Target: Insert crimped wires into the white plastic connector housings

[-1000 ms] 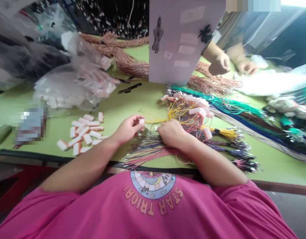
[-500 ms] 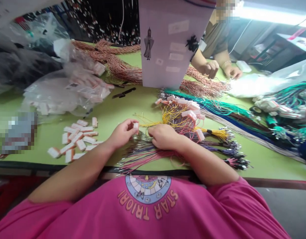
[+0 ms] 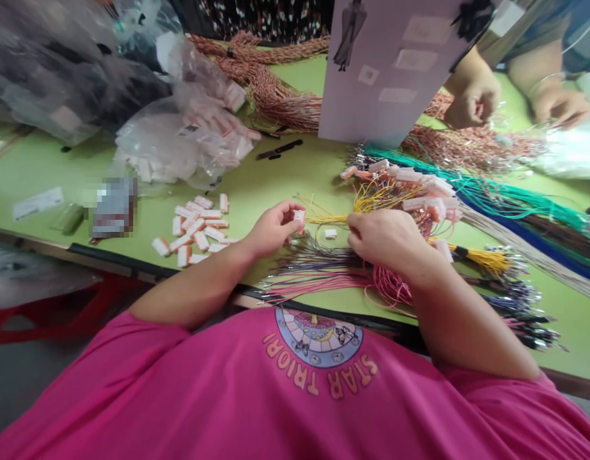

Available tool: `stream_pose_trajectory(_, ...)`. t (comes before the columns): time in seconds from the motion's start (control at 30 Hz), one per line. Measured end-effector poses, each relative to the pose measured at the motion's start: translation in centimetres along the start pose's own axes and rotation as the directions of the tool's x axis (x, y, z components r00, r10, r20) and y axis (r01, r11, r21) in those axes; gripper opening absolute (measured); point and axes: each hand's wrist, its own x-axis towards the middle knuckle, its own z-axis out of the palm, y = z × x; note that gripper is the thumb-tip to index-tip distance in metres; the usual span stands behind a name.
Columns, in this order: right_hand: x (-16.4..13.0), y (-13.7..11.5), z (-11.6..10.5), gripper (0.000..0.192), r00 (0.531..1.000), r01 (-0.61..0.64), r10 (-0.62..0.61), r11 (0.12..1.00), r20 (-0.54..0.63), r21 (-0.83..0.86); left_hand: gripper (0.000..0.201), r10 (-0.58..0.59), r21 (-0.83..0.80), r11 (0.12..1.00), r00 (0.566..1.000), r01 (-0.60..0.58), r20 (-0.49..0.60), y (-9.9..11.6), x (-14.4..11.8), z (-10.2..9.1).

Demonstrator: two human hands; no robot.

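My left hand [image 3: 275, 227] pinches a white and orange connector housing [image 3: 299, 218] between thumb and fingers. Yellow wires [image 3: 326, 218] stretch from beside this housing to the fingertips of my right hand [image 3: 385, 239]. The right fingers are curled closed on the yellow wires; their tips are partly hidden. A small white connector [image 3: 330, 234] lies on the table between the hands. Below them spread pink wires [image 3: 318, 281] and grey wires [image 3: 318, 255] with metal ends. Loose white and orange housings [image 3: 196, 230] lie in a pile left of my left hand.
Wired housings [image 3: 419, 182] are heaped beyond my right hand, near green wires [image 3: 496, 185]. Plastic bags [image 3: 179, 140] stand at the back left. A purple panel [image 3: 381, 76] rises at the back. A co-worker's hands [image 3: 477, 99] are at the far right.
The camera view has shifted, moving the table rightward and upward in the picture. My right hand has moved right, away from my left hand, exposing the small white connector. My left hand keeps its housing.
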Motion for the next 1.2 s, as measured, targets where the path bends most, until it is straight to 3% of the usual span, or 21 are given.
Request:
stream_pose_trajectory(0.07, -0.2, 0.1, 0.1, 0.019, 0.988, 0.157, -0.152, 0.970, -0.036, 0.186, 0.028, -0.012, -0.070, 0.997, 0.999, 0.015, 0.044, -0.2, 0.1, 0.0)
stream_pose_trajectory(0.1, -0.2, 0.0, 0.3, 0.017, 0.967, 0.253, -0.250, 0.915, -0.052, 0.315, 0.029, -0.030, -0.115, 0.993, 0.997, 0.039, 0.073, -0.2, 0.1, 0.0)
stream_pose_trajectory(0.2, 0.3, -0.9, 1.5, 0.017, 0.890, 0.405, -0.443, 0.659, -0.108, 0.634, 0.034, -0.084, -0.262, 0.958, 0.985, 0.121, 0.149, -0.3, 0.0, 0.1)
stream_pose_trajectory(0.27, 0.7, -1.6, 2.7, 0.019, 0.883, 0.410, -0.443, 0.563, -0.157, 0.718, 0.041, -0.081, -0.331, 0.933, 0.977, 0.144, 0.196, -0.4, -0.2, 0.1)
stream_pose_trajectory(0.33, 1.2, -2.1, 3.7, 0.021, 0.912, 0.382, -0.351, 0.540, -0.212, 0.750, 0.045, -0.067, -0.366, 0.918, 0.967, 0.156, 0.245, -0.4, -0.3, 0.1)
stream_pose_trajectory(0.43, 1.8, -2.1, 4.8, 0.021, 0.951, 0.290, -0.088, 0.591, -0.297, 0.753, 0.046, -0.066, -0.385, 0.904, 0.949, 0.187, 0.307, -0.6, -0.3, 0.1)
stream_pose_trajectory(0.53, 2.0, -1.8, 5.2, 0.023, 0.925, 0.245, 0.042, 0.692, -0.377, 0.678, 0.044, -0.060, -0.407, 0.892, 0.943, 0.198, 0.327, -0.7, -0.3, 0.1)
stream_pose_trajectory(0.73, 1.9, -2.0, 5.8, 0.026, 0.904, 0.249, -0.004, 0.817, -0.427, 0.520, 0.041, -0.056, -0.405, 0.896, 0.952, 0.181, 0.302, -0.4, -0.5, 0.2)
stream_pose_trajectory(0.93, 1.7, -2.0, 6.1, 0.028, 0.894, 0.215, 0.008, 0.870, -0.449, 0.444, 0.037, -0.058, -0.390, 0.905, 0.958, 0.170, 0.282, -0.5, -0.6, 0.3)
stream_pose_trajectory(1.07, 1.8, -2.1, 6.7, 0.027, 0.845, 0.238, 0.014, 0.885, -0.535, 0.400, 0.037, -0.050, -0.388, 0.907, 0.957, 0.163, 0.285, -0.9, -0.4, 0.3)
stream_pose_trajectory(1.2, 2.0, -2.0, 7.4, 0.025, 0.759, 0.310, -0.016, 0.888, -0.651, 0.340, 0.038, -0.043, -0.376, 0.913, 0.954, 0.158, 0.296, -0.9, -0.3, 0.3)
